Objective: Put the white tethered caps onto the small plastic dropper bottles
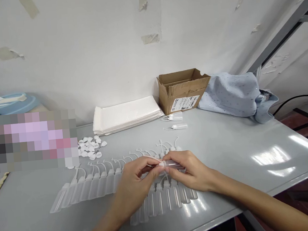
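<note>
Between both hands, above the table, lies a small clear plastic bottle (172, 164), held sideways. My right hand (193, 171) is closed around its body. The fingers of my left hand (138, 178) pinch the white cap (162, 163) at its neck, partly hiding it. Under and around my hands lie similar bottles with white caps and thin curved white strips: a row of frosted bottles (97, 185) to the left and a nearer row of clear bottles (160, 201). Some of both rows is hidden by my hands.
A pile of small white pieces (90, 147) lies left on the grey table (227, 152). Behind are stacked white sheets or bags (127, 114), a cardboard box (184, 91) and light blue cloth (230, 94). Two bottles (180, 127) lie before the box. A blurred area covers the far left.
</note>
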`<state>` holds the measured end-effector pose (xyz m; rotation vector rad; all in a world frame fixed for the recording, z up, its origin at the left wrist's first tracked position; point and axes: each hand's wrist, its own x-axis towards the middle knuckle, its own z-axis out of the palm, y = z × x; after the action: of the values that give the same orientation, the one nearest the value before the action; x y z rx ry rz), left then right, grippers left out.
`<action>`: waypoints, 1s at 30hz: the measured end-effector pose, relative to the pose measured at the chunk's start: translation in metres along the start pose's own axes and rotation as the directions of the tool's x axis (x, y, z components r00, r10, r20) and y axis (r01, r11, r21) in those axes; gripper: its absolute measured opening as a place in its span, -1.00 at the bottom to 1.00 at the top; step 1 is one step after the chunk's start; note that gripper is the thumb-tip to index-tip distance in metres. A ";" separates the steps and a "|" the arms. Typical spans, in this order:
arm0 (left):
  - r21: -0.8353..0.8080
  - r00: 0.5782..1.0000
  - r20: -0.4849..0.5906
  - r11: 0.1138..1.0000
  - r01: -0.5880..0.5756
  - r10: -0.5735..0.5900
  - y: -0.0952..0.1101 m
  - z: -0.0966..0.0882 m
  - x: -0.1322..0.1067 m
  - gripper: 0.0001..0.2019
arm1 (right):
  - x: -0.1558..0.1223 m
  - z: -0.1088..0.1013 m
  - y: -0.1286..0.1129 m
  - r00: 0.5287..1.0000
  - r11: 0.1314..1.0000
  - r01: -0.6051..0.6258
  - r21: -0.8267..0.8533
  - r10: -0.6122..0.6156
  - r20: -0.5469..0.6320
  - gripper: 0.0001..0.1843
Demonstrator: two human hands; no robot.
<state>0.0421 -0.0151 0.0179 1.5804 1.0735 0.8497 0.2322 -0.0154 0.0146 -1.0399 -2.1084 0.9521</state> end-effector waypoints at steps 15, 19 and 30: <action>-0.187 0.973 0.105 0.957 0.221 -0.204 0.002 -0.003 0.003 -0.82 | 0.000 0.000 -0.002 0.990 0.992 0.122 -0.030 -0.124 -0.064 -0.84; -0.169 0.976 0.123 0.966 0.197 -0.177 0.003 -0.002 0.002 -0.78 | -0.002 0.002 -0.001 0.988 0.987 0.146 -0.060 -0.149 -0.042 -0.82; 0.087 0.986 -0.051 0.985 -0.151 0.156 0.005 0.001 -0.001 -0.87 | 0.001 -0.001 -0.002 0.999 0.998 0.034 0.049 -0.033 -0.019 -0.82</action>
<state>0.0440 -0.0165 0.0227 1.7350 1.0494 0.9699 0.2319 -0.0157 0.0172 -0.9823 -2.0705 0.9699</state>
